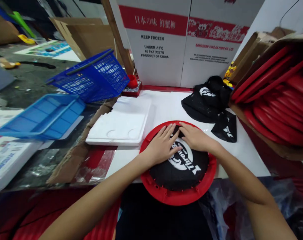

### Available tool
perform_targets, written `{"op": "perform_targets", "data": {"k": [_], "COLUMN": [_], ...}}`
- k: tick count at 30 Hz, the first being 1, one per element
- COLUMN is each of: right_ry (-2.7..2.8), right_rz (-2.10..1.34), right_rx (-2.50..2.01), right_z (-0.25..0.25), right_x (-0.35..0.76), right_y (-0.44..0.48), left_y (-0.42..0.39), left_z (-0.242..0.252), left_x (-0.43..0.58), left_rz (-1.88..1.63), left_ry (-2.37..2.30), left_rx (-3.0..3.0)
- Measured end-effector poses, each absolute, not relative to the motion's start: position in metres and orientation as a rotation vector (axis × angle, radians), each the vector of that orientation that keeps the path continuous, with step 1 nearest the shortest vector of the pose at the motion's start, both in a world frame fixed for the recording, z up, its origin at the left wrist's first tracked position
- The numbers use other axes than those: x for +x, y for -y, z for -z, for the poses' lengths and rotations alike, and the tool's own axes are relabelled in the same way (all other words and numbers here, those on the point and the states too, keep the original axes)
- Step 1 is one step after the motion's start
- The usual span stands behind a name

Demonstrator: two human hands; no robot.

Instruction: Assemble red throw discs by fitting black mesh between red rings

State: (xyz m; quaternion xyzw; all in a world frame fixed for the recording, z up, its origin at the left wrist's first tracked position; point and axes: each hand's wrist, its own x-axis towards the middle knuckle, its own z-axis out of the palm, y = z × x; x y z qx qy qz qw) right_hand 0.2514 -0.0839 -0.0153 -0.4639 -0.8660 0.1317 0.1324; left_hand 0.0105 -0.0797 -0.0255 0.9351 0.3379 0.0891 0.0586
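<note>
A round red plastic ring [177, 197] lies in front of me at the table's near edge, partly overhanging it. Black mesh fabric [166, 176] with white printed lettering covers its middle, and small red pegs show along the fabric's near edge. My left hand [162, 144] rests flat on the fabric's left and far part, fingers spread. My right hand [195, 137] lies on the far right part, its fingers stretched toward the left fingertips. Both hands touch the fabric and grip nothing visible. Some of the print is hidden under them.
More black printed fabric pieces [207, 100] lie at the back right. A carton of stacked red rings [278, 110] stands at right. White foam lid [118, 125], light-blue tray [41, 116] and blue basket [91, 78] are leftward. A large white carton [156, 70] stands behind.
</note>
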Motion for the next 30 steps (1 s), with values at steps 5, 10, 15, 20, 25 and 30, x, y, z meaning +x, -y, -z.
{"op": "perform_targets", "data": {"k": [5, 10, 15, 20, 25, 30], "right_ry": [2.620, 2.518, 1.626, 1.337, 1.435, 1.507], "right_rz": [-0.231, 0.141, 0.523, 0.813, 1.233, 1.120], "right_rx": [-1.137, -1.122, -1.857, -2.177, -2.256, -2.494], "right_z": [0.026, 0.003, -0.078, -0.148, -0.164, -0.167], "right_x": [0.237, 0.275, 0.384, 0.449, 0.491, 0.532], "right_y": [0.078, 0.075, 0.074, 0.081, 0.125, 0.171], "left_y": [0.088, 0.088, 0.083, 0.096, 0.127, 0.143], "left_z": [0.027, 0.035, 0.038, 0.014, 0.013, 0.011], "left_x": [-0.015, -0.011, 0.022, 0.049, 0.040, 0.039], "left_rz": [-0.324, -0.372, -0.386, -0.401, -0.229, -0.233], "left_ry": [-1.210, -1.320, -1.425, -1.412, -1.202, -1.265], "left_rx": [2.764, 2.802, 2.828, 2.676, 2.585, 2.615]}}
